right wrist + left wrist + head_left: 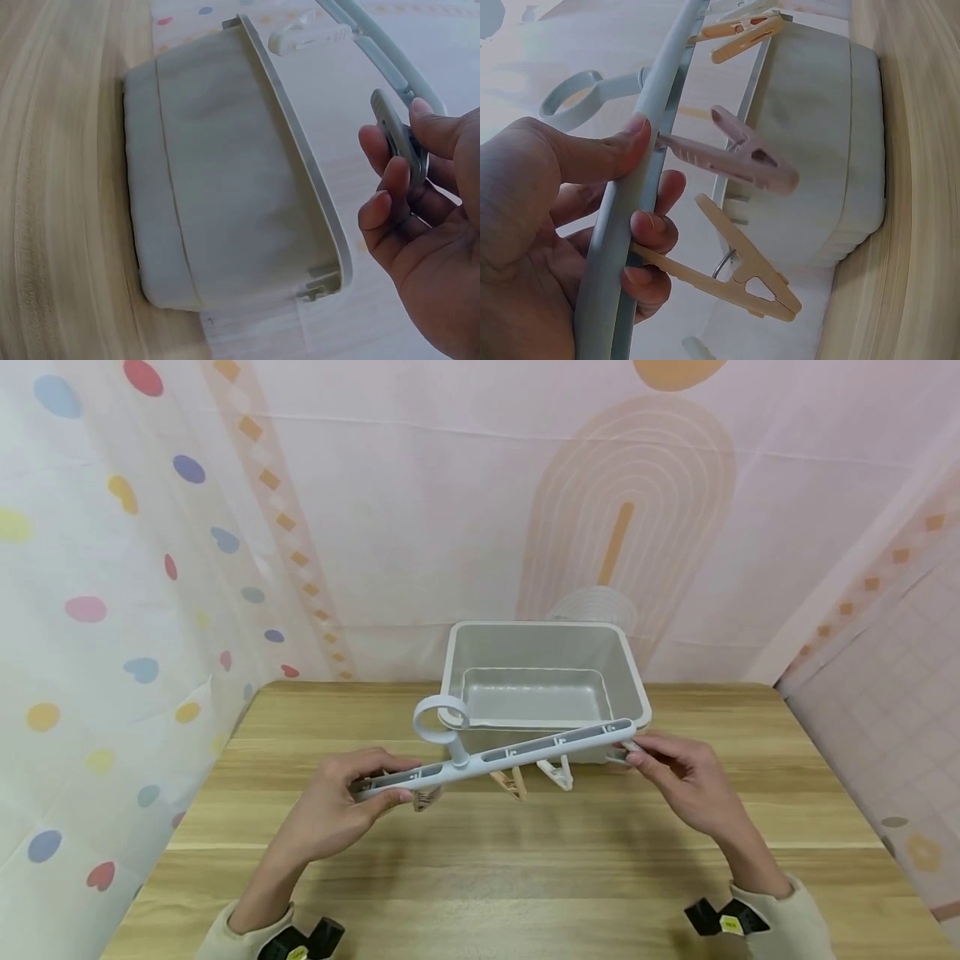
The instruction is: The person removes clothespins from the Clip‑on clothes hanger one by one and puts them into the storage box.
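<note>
A light blue-grey clip hanger bar (555, 743) with a ring hook (441, 702) is held aslant above the table, its right end higher. My left hand (330, 810) grips its left end, thumb along one side and fingers curled round the other. At the right end my right hand (686, 781) pinches a grey clothespin (397, 139) between thumb and fingers. Further clothespins hang from the bar: a pinkish one (739, 161), a beige one (727, 281) by my left fingers, an orange one (512, 783) and a white one (557, 772).
Behind the bar stands a grey plastic bin (536, 652) on the wooden table (525, 877), near its back edge. A patterned cloth (420, 527) hangs behind and beside the table.
</note>
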The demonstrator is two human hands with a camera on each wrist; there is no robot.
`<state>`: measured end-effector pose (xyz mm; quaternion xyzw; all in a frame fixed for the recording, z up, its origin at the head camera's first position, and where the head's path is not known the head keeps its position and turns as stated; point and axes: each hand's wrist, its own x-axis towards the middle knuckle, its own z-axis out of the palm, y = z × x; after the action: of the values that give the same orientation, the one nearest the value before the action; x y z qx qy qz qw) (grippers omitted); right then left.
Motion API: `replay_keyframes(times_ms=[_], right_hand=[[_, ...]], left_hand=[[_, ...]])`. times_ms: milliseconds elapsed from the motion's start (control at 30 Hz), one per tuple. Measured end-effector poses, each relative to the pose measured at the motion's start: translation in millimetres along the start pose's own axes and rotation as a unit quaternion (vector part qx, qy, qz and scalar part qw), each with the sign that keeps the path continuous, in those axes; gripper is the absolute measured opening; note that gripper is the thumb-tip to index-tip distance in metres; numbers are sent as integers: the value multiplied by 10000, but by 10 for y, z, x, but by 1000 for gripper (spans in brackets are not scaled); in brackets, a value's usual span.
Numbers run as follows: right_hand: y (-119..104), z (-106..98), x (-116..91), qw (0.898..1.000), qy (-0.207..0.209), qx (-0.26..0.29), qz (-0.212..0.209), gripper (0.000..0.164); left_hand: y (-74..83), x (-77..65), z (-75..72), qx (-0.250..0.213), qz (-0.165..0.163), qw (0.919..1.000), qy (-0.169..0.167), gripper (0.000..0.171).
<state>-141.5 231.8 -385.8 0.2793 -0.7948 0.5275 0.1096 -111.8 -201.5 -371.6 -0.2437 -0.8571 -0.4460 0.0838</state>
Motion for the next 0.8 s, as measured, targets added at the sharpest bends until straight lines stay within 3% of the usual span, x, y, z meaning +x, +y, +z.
replay_keyframes(times_ms=[233, 500, 700, 800], right_hand=[[12, 18, 2, 9988, 208, 262, -361, 30], [28, 118, -26, 9947, 938, 362, -203, 27], [50, 238, -39, 9832, 1417, 1134, -186, 26], [45, 281, -42, 9768, 1569, 1456, 32, 24]], left_hand=[[1, 5, -13, -111, -39, 9999, -65, 30], [-3, 9, 3, -159, 215, 9996, -95, 31], [-22, 7, 12, -221, 141, 9993, -270, 27], [-22, 10, 19, -251, 106, 9991, -331, 25]])
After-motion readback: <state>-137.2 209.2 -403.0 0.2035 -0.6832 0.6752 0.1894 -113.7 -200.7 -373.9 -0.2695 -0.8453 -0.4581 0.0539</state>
